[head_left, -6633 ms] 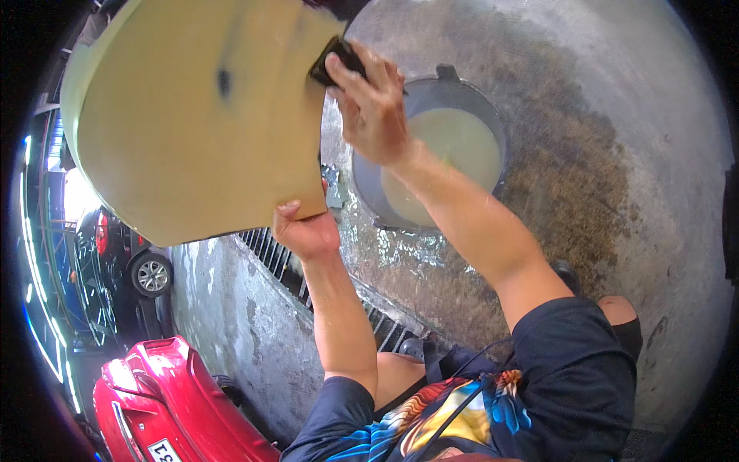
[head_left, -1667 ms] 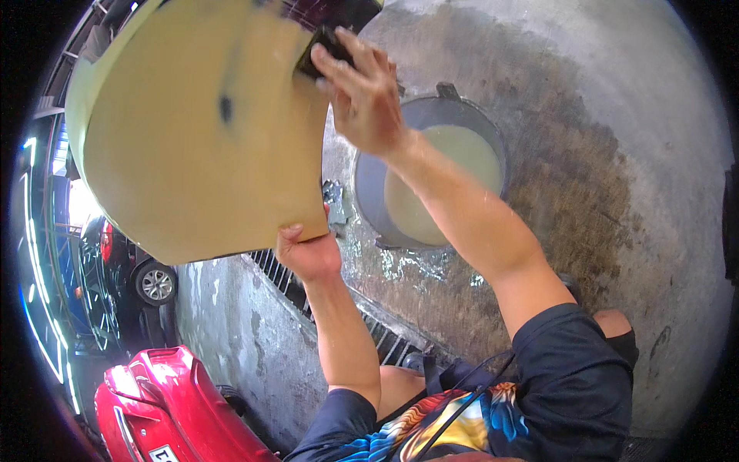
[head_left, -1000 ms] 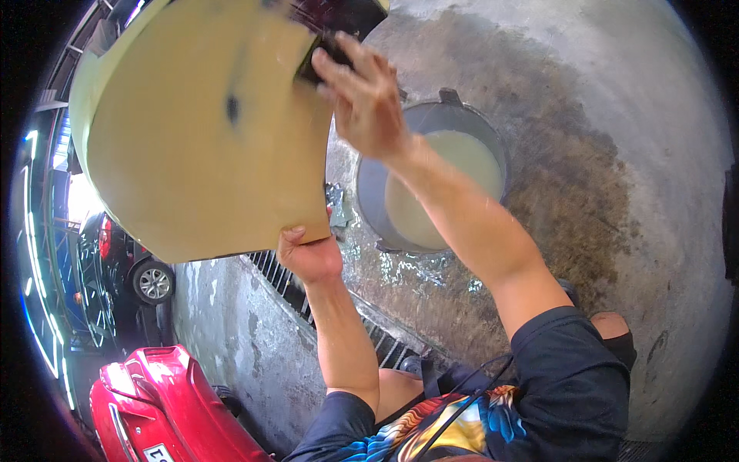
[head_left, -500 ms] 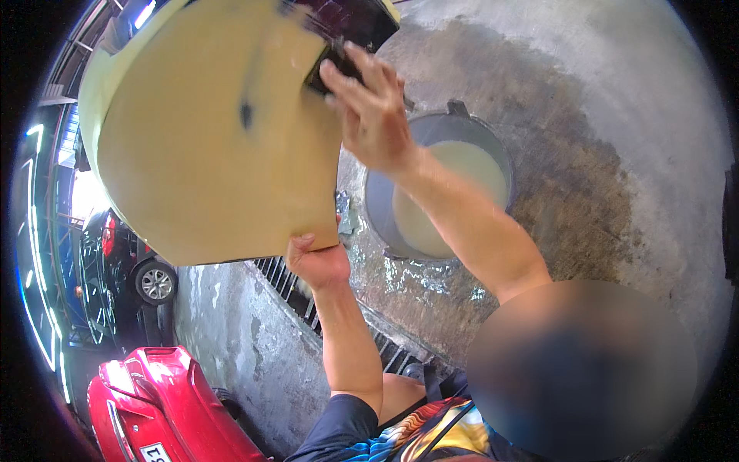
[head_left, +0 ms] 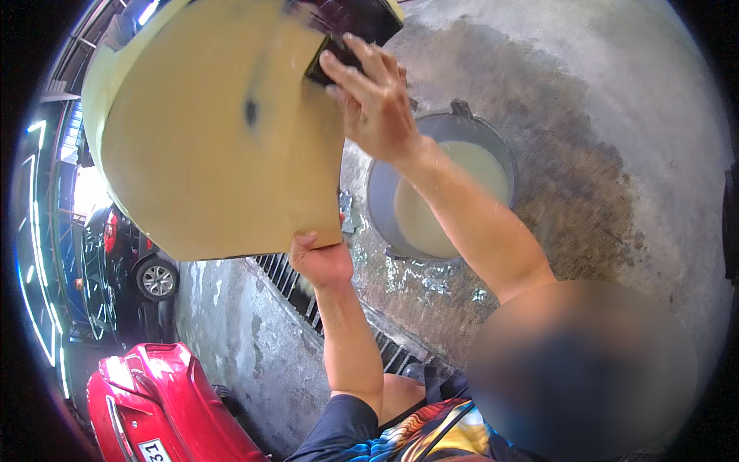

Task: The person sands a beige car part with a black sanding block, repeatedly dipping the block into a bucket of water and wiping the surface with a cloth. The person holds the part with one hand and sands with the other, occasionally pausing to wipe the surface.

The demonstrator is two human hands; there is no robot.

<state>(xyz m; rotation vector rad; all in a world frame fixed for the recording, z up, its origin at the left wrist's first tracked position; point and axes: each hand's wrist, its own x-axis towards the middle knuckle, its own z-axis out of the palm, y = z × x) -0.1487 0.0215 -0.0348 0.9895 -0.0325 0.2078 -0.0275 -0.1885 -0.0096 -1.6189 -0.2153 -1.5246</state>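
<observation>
Block [head_left: 340, 51] climbs to the panel's [head_left: 200, 158] two o'clock, clamped under my right hand [head_left: 381, 108], left hand [head_left: 326, 266] gripping five o'clock: likely fresh surface.

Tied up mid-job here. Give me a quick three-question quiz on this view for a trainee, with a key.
1. Which hand holds the dark rectangular block against the large, curved tan panel?

2. True or false: in the picture, the round grey tub of cloudy pale liquid sits to the left of the panel.

3. Where does the left hand grip the panel?
A) Its upper left edge
B) Its lower right corner, as pictured
C) Its middle

Key: 1. The right hand. 2. False; the tub sits to its right. 3. B.
</observation>
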